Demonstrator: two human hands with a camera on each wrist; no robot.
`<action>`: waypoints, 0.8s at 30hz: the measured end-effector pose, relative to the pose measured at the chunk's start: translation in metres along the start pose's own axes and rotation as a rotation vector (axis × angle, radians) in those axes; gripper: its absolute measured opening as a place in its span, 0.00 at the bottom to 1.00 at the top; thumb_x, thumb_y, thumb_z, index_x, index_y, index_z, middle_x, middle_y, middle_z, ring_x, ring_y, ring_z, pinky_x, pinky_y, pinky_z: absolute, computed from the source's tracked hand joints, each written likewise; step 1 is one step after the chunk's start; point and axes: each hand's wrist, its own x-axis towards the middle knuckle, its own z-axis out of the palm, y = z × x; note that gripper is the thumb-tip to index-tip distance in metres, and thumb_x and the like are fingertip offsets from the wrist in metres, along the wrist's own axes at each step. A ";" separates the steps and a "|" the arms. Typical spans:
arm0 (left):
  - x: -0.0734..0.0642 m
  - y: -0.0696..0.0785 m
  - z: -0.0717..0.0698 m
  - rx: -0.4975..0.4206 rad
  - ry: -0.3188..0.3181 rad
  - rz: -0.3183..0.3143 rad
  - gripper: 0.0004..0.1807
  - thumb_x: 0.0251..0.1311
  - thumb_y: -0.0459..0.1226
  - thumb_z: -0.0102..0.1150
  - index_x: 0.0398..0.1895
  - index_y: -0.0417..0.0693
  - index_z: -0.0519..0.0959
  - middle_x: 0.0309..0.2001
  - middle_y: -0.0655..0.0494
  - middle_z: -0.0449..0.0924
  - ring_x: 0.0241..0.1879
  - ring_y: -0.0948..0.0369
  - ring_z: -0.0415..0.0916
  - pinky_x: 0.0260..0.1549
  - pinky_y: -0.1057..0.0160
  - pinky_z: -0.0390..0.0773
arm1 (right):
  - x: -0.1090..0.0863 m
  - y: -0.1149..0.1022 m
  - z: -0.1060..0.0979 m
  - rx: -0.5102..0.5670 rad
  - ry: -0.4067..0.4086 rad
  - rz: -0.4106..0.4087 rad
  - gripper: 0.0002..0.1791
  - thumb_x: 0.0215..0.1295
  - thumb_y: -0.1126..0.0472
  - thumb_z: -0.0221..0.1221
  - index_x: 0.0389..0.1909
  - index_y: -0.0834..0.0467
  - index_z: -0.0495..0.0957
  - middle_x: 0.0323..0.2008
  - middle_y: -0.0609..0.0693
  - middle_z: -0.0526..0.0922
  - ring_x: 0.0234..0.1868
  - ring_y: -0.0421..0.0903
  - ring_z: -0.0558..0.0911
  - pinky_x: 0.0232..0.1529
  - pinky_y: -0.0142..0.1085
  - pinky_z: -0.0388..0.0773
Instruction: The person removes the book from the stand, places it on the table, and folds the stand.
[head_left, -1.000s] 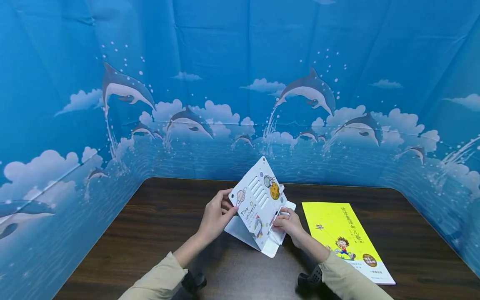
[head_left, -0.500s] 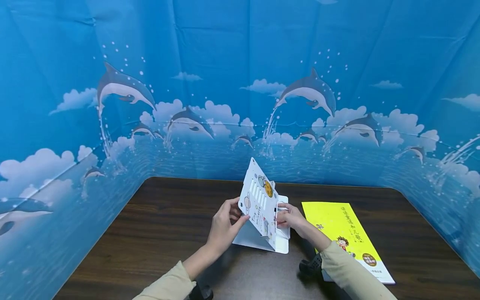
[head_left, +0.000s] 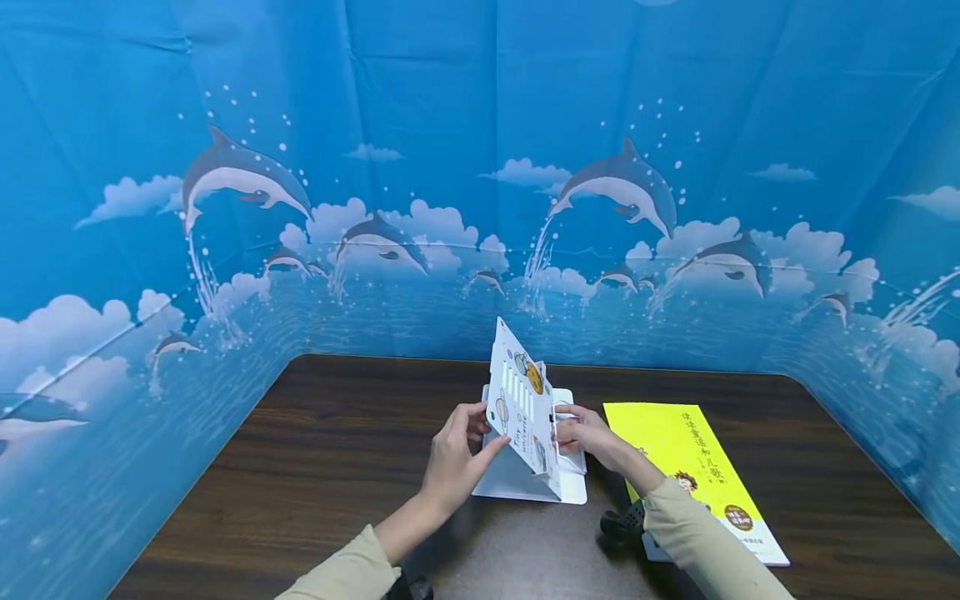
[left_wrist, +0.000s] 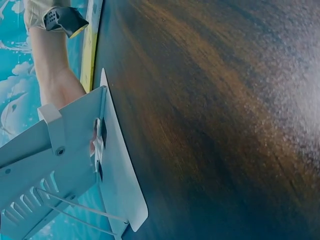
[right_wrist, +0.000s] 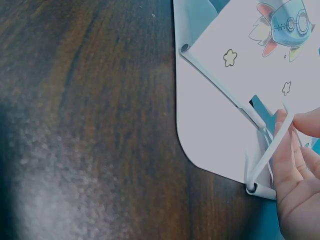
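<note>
Hazards, largest item first.

Dark-brown wood-grain table (head_left: 337,450): surface looks slick; an uneven push could skid whatever stands on it.

White, thin-plated, seemingly metal folding stand printed "Tiny universe" (head_left: 517,400): mid-table, base flat, front panel leaning back above it. Could fold down if the left hand let go early, since I cannot tell whether its rear props are seated in the slots.

Yellow-and-white paper-covered book (head_left: 701,467): lies flat right of the stand, right forearm across its left side. A low elbow might drag it askew.

Left hand (head_left: 453,462): narrow pinch on the panel's left edge, thumb in front. A weak grip there could let the panel swing.

Right hand (right_wrist: 297,185): thumb and fingers closed about the white bent-wire arm (right_wrist: 272,145) by the hinge. Fingers so near the fold risk a nip; a hard tug could bend the wire or twist the stand.

Thin pale wire props (left_wrist: 82,206): might slip under load if poorly hooked.

Count, same order: creased blue dolphin-print sheet (head_left: 450,125), one; table, one; stand, one (two plates); book, one; beige sleeves (head_left: 345,567), two; hands, two; black plastic wrist units (head_left: 622,523), two; wire props, two lengths seen; bent-wire arm, one plainly seen.
</note>
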 end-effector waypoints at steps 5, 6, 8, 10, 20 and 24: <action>0.000 -0.001 0.000 -0.016 0.002 -0.001 0.27 0.41 0.32 0.70 0.46 0.37 0.69 0.35 0.51 0.74 0.30 0.60 0.75 0.27 0.68 0.78 | -0.001 -0.001 0.000 -0.026 0.003 0.011 0.30 0.56 0.69 0.56 0.61 0.63 0.61 0.41 0.57 0.79 0.32 0.46 0.79 0.30 0.33 0.76; 0.000 -0.001 0.000 -0.021 0.000 0.000 0.27 0.41 0.32 0.70 0.46 0.37 0.69 0.35 0.51 0.74 0.30 0.59 0.75 0.27 0.68 0.78 | -0.001 -0.001 0.000 -0.031 0.001 0.008 0.30 0.57 0.68 0.56 0.62 0.63 0.61 0.41 0.57 0.79 0.32 0.46 0.79 0.30 0.33 0.76; 0.001 -0.002 -0.001 -0.033 -0.001 0.001 0.27 0.41 0.32 0.70 0.46 0.37 0.69 0.35 0.52 0.74 0.30 0.59 0.76 0.28 0.68 0.78 | -0.003 -0.001 0.000 -0.045 0.000 -0.002 0.30 0.57 0.68 0.56 0.61 0.64 0.61 0.40 0.57 0.79 0.32 0.46 0.79 0.31 0.34 0.77; 0.002 -0.002 -0.002 -0.050 -0.006 -0.002 0.26 0.41 0.32 0.70 0.45 0.37 0.70 0.36 0.51 0.74 0.31 0.58 0.76 0.29 0.68 0.78 | -0.006 -0.001 -0.001 -0.061 0.001 -0.019 0.30 0.57 0.67 0.57 0.61 0.64 0.61 0.38 0.56 0.79 0.32 0.46 0.80 0.33 0.35 0.77; 0.005 -0.013 -0.012 -0.032 -0.121 -0.041 0.24 0.47 0.36 0.67 0.48 0.40 0.72 0.45 0.50 0.76 0.45 0.56 0.76 0.41 0.58 0.77 | -0.034 -0.013 0.011 -0.058 0.134 -0.118 0.31 0.67 0.54 0.47 0.65 0.65 0.53 0.57 0.66 0.66 0.55 0.60 0.71 0.53 0.49 0.70; 0.003 -0.026 -0.017 0.039 -0.196 -0.078 0.23 0.50 0.38 0.65 0.50 0.41 0.73 0.48 0.51 0.76 0.49 0.57 0.73 0.46 0.55 0.74 | -0.049 -0.019 0.023 -0.044 0.160 -0.170 0.30 0.68 0.51 0.44 0.65 0.64 0.53 0.60 0.66 0.63 0.59 0.61 0.66 0.56 0.52 0.65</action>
